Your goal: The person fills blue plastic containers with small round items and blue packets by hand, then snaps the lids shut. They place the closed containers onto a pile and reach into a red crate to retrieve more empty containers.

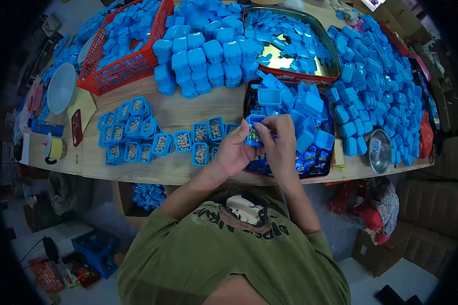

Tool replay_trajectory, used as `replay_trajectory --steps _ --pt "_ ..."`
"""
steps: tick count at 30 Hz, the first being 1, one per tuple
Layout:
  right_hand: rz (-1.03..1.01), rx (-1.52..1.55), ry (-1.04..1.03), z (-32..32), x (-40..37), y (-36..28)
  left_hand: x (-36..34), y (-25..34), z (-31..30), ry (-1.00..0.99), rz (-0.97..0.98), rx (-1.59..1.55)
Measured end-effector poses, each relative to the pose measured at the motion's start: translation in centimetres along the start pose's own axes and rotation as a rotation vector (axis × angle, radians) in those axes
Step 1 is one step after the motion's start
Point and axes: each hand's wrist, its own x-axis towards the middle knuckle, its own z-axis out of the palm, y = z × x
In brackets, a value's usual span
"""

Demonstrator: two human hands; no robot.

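My left hand is closed around a small blue plastic box in front of my chest. My right hand pinches a small shiny printed packet at the mouth of that box. Whether the packet is inside the box or only against it is partly hidden by my fingers. Just behind my hands, a tin tray holds loose blue boxes and dark blue shiny packets. To the left stand several open blue boxes filled with small pale round pellets.
A red plastic basket of blue pieces is at the back left, beside stacked blue boxes. A second tin holds flat blue pieces. Blue boxes heap up at the right, near a metal bowl. A phone lies left.
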Motion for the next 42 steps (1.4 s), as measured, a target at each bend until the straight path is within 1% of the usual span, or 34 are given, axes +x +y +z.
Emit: replay_trajectory --steps 1,2,3,4,6,8,10,13,15,16,17,18,19,20,22,23,24,25,27,29,30,32,33,35,36,37,39,40,41,42 --pt "-0.001 0.002 -0.001 -0.4 0.1 0.0 0.1 0.2 -0.6 -0.062 -0.031 -0.064" --pt "-0.084 -0.039 -0.04 -1.1 0.3 -0.2 0.0 0.3 -1.1 -0.122 -0.062 -0.129" --pt "-0.168 -0.081 -0.078 -1.6 0.4 -0.4 0.0 0.5 -1.4 -0.122 -0.06 -0.128" --pt "-0.168 -0.081 -0.078 -2.1 0.5 -0.5 0.0 0.6 -1.6 -0.132 -0.076 -0.092" --pt "-0.15 -0.164 -0.221 -2.8 0.6 -0.8 -0.2 0.5 -1.1 -0.146 -0.098 -0.059" --pt "-0.125 -0.204 -0.213 -2.6 0.8 -1.0 -0.8 0.7 0.8 -0.036 -0.061 0.066" --pt "-0.103 -0.241 -0.208 -2.1 0.9 -1.1 -0.8 0.7 0.9 -0.031 -0.059 0.063" --pt "-0.133 -0.204 -0.172 -1.3 1.2 -0.8 -0.9 1.0 0.2 -0.031 -0.056 0.057" --pt "-0.149 -0.204 -0.218 -1.3 1.5 -0.7 -0.9 1.2 -0.5 -0.04 -0.058 0.055" --pt "-0.152 -0.203 -0.219 -1.3 2.1 -0.6 -0.8 1.3 -0.6 -0.032 -0.06 -0.018" --pt "-0.096 -0.106 -0.208 -1.3 3.1 -0.4 -0.7 1.5 -0.9 -0.025 -0.059 -0.092" --pt "-0.041 -0.009 -0.198 -1.3 4.3 -0.1 -0.6 1.6 -1.6 -0.027 -0.054 -0.092" --pt "-0.1 -0.079 -0.137 -1.2 5.9 0.6 -0.4 1.8 -2.5 -0.064 -0.065 -0.099" --pt "-0.104 -0.08 -0.135 -0.7 7.4 1.5 -0.3 1.9 -3.1 -0.104 -0.078 -0.106" --pt "-0.248 -0.613 0.038 0.7 10.3 3.7 -0.3 1.8 -2.7 -0.109 -0.093 -0.147" --pt "-0.258 -0.613 0.041 1.6 11.7 4.3 -0.3 2.0 -2.5 -0.11 -0.102 -0.189" --pt "-0.192 -0.767 -0.044 2.6 12.7 4.8 -0.2 2.2 -2.2 -0.11 -0.095 -0.188" --pt "-0.124 -0.92 -0.131 3.6 13.4 5.5 -0.3 2.3 -1.8 -0.069 -0.097 -0.2" --pt "-0.114 -0.964 -0.175 4.4 14.1 6.7 -0.4 2.5 -2.0 -0.023 -0.093 -0.214" --pt "-0.185 -1.007 -0.13 4.3 14.2 7.3 -0.5 2.7 -2.6 -0.086 -0.101 -0.188" --pt "-0.185 -1.004 -0.134 3.9 14.1 7.0 -0.5 2.7 -2.7 -0.082 -0.099 -0.189" --pt "-0.322 -0.864 0.053 2.3 13.6 6.4 -0.4 2.7 -2.7 -0.052 -0.119 -0.241" --pt "-0.319 -0.867 0.053 1.4 13.4 5.6 -0.3 2.7 -2.6 -0.053 -0.123 -0.242" --pt "-0.307 -0.671 0.203 -0.8 13.1 3.8 -0.2 2.7 -2.2 -0.04 -0.143 -0.287" --pt "-0.404 -0.567 0.261 -2.0 13.0 3.5 -0.2 2.7 -1.9 -0.041 -0.149 -0.289" --pt "-0.401 -0.57 0.262 -2.8 12.4 2.5 -0.1 2.8 -1.5 -0.051 -0.175 -0.3" --pt "0.118 0.213 0.087 -4.7 10.5 -0.1 0.2 2.8 -1.4 -0.061 -0.2 -0.312" --pt "0.159 0.372 -0.019 -5.4 9.9 -1.0 0.3 2.6 -1.5 -0.061 -0.211 -0.336" --pt "0.163 0.372 -0.02 -5.8 9.0 -1.8 0.3 2.4 -1.5 -0.06 -0.223 -0.359" --pt "0.276 0.479 -0.179 -6.0 8.0 -2.7 0.3 2.3 -1.3 -0.057 -0.224 -0.36"
